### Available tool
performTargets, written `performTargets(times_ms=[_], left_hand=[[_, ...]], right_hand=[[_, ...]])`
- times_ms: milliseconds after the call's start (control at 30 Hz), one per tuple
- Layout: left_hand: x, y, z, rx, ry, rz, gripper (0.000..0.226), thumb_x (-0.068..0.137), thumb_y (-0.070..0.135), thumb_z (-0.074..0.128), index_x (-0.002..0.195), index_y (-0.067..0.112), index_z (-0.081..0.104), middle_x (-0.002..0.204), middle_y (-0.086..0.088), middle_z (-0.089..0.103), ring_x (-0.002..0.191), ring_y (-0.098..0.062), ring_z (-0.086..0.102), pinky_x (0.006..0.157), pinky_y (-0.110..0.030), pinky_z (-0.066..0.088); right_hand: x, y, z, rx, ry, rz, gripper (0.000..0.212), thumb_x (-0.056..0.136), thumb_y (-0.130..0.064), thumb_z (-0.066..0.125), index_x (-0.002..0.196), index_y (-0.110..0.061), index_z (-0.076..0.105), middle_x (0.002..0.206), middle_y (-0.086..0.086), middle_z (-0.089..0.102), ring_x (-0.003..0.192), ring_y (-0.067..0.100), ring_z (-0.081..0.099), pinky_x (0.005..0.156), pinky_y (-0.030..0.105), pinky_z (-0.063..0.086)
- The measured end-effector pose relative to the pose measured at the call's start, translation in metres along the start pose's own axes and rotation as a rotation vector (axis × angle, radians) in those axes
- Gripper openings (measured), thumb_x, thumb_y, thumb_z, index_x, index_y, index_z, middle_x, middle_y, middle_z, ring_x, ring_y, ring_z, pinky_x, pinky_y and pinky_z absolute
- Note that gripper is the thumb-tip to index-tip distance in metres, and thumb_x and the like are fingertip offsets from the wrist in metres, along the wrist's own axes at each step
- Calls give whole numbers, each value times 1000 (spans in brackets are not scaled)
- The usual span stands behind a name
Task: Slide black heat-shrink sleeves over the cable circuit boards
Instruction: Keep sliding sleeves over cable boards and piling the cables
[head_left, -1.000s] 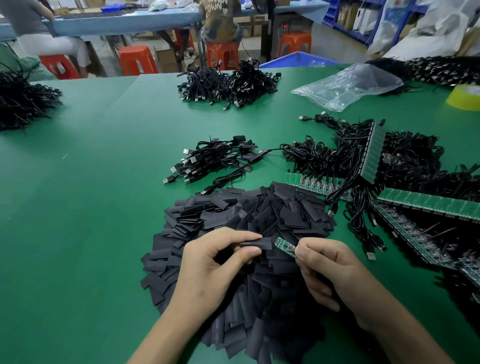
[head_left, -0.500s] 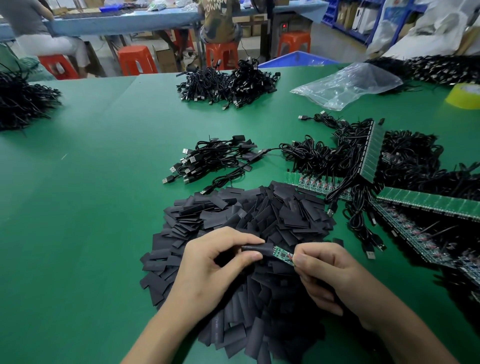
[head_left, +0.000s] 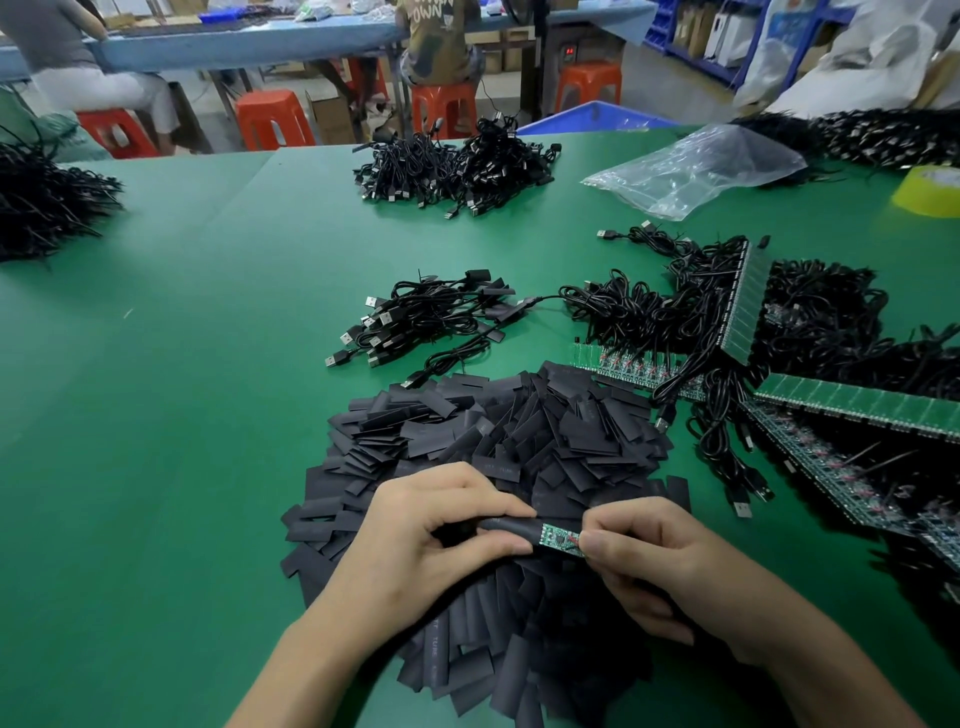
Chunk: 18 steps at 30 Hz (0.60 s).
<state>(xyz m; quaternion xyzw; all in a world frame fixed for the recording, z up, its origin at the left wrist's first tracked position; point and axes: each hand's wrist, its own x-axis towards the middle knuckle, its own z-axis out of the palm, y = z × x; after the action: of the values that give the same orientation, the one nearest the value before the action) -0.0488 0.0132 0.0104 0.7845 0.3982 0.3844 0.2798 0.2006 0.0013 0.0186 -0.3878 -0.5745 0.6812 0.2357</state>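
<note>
**A:** What has the left hand (head_left: 431, 540) got?

**B:** Its thumb and forefinger are curled round a black heat-shrink sleeve (head_left: 511, 529) and pinch it near the sleeve's right end.

**A:** And the right hand (head_left: 670, 566)?

**B:** It pinches the right end of a small green circuit board (head_left: 560, 540) between thumb and fingertips, with the other fingers curled beneath. The board's left end meets the sleeve's mouth. How far it has gone in I cannot tell, but most of the board shows bare between the two hands.

**A:** What lies under them?

**B:** A heap of flat black sleeve pieces (head_left: 519, 431) on the green table (head_left: 182, 389). It spreads beneath both hands and beyond them.

**A:** And further out?

**B:** A bundle of black USB cables (head_left: 426, 317) lies beyond the left hand, past the heap. Long green strips of joined circuit boards (head_left: 857, 410), tangled with black cable, lie beyond the right hand and to its right. A clear plastic bag (head_left: 696, 166) lies far beyond the right hand.
</note>
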Motion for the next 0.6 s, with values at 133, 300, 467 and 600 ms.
performTargets(times_ms=[133, 300, 467, 600], left_hand=[[0, 1, 1, -4, 7, -13, 16, 83, 27, 83, 99, 26, 81, 90, 9, 70, 83, -14, 68, 73, -26, 52], [0, 1, 1, -7, -17, -17, 17, 83, 27, 83, 100, 28, 81, 91, 10, 70, 84, -15, 69, 74, -25, 52], [0, 0, 1, -3, -14, -22, 18, 84, 30, 82, 101, 26, 81, 90, 10, 70, 84, -13, 69, 75, -19, 49], [0, -1, 2, -12, -23, -25, 18, 83, 30, 82, 100, 26, 81, 91, 11, 70, 85, -13, 69, 77, -19, 50]], right_hand=[[-1, -3, 2, -8, -5, 16, 38, 98, -33, 57, 65, -17, 47, 49, 1, 36, 35, 14, 26, 36, 21, 24], [-3, -4, 1, -11, -10, 28, 38, 98, -32, 57, 66, -16, 46, 49, 3, 35, 35, 15, 25, 37, 21, 24], [-2, -4, 0, -8, -29, 36, 38, 98, -32, 57, 68, -12, 46, 48, 3, 34, 35, 15, 26, 37, 22, 23], [-2, -3, -1, -25, -37, 40, 39, 100, -33, 56, 69, -11, 46, 49, 1, 36, 34, 14, 28, 38, 22, 24]])
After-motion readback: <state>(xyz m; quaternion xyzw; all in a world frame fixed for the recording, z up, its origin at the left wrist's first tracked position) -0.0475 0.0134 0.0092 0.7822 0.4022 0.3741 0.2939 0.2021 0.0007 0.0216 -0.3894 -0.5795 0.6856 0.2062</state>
